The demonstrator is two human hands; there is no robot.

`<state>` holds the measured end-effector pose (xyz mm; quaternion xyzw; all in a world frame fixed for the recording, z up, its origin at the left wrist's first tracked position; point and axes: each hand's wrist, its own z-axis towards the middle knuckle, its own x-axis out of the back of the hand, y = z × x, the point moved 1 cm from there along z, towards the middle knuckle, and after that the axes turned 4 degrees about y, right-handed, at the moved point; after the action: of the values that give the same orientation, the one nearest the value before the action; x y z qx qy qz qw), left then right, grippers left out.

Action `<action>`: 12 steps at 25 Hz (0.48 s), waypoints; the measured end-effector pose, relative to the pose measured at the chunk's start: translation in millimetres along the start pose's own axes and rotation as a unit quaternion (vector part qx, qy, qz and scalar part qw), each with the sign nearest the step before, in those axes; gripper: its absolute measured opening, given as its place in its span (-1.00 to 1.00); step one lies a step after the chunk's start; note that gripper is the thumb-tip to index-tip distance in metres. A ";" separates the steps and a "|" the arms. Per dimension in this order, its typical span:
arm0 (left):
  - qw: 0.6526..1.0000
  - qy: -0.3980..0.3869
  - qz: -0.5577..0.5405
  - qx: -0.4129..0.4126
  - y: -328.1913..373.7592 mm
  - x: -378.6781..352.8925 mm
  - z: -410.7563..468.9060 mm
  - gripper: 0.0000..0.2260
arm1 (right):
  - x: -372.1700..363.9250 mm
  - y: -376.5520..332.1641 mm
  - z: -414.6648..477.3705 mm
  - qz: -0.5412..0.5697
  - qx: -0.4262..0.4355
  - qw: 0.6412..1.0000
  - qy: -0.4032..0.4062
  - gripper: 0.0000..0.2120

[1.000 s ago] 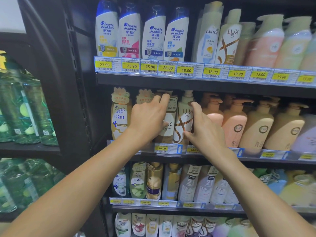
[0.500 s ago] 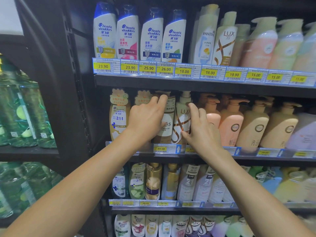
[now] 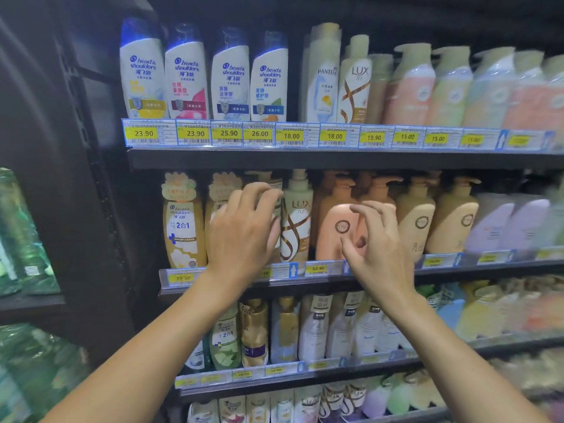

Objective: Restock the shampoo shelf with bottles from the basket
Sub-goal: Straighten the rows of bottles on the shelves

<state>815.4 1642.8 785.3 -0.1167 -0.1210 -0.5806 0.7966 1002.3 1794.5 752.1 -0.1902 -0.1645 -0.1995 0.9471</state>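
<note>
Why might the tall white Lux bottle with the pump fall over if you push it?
The Lux bottle looks tall and narrow with a pump on top, so a push up high would probably tip it. Its plastic looks smooth and glossy, so it may be slippery. The peach pump bottle stands close on one side, so it would likely lean there rather than fall flat.

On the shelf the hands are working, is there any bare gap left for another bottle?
Hardly any. The middle shelf is packed side by side from the gold Head & Shoulders bottle to the lilac bottles. The only visible slot is the narrow dark gap between the Lux pump bottle and the peach pump bottle. The left hand hides the bottles behind it.
</note>
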 end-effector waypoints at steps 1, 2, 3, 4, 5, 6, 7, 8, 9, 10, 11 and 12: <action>1.000 0.012 -0.021 -0.008 9.8 -3.4 -1.9 -0.66 | 4.5 8.2 2.2 0.002 -0.003 1.000 0.002 -0.50; 0.999 0.017 -0.049 -0.013 21.3 -7.6 -3.1 -0.64 | 8.2 16.6 4.2 0.002 -0.006 1.000 0.003 -0.49; 0.997 0.013 -0.080 -0.012 33.9 -12.7 -4.1 -0.60 | 11.6 25.3 5.5 -0.008 -0.003 1.000 0.003 -0.47; 0.994 0.003 -0.107 -0.002 46.0 -18.0 -5.4 -0.56 | 13.9 33.3 6.2 -0.030 0.005 1.000 0.003 -0.44; 0.991 -0.013 -0.128 0.017 57.7 -23.6 -6.7 -0.49 | 15.7 41.1 7.1 -0.056 0.015 0.998 0.000 -0.41; 0.989 -0.030 -0.141 0.039 69.8 -29.7 -7.6 -0.43 | 18.2 50.1 8.5 -0.076 0.023 0.997 -0.008 -0.37; 0.987 -0.049 -0.145 0.055 80.7 -35.5 -8.4 -0.37 | 20.6 58.6 10.2 -0.090 0.029 0.995 -0.022 -0.31; 0.987 -0.067 -0.135 0.062 89.6 -41.4 -8.5 -0.34 | 22.7 66.7 12.3 -0.102 0.037 0.993 -0.041 -0.25; 0.990 -0.081 -0.106 0.055 96.5 -47.2 -8.0 -0.32 | 24.1 74.1 14.4 -0.117 0.049 0.990 -0.060 -0.19; 0.993 -0.093 -0.061 0.039 101.2 -52.3 -6.7 -0.32 | 24.6 80.4 16.3 -0.135 0.064 0.986 -0.079 -0.13; 0.994 -0.107 -0.010 0.024 104.4 -56.1 -4.8 -0.31 | 24.3 85.8 17.8 -0.150 0.079 0.981 -0.094 -0.08; 0.991 -0.126 0.035 0.013 105.8 -58.8 -3.1 -0.29 | 22.8 89.7 19.4 -0.160 0.091 0.977 -0.105 -0.05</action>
<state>898.9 1726.1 758.2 -0.1831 -0.2239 -0.5316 0.7961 1057.0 1871.6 751.5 -0.0941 -0.3083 -0.3115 0.8939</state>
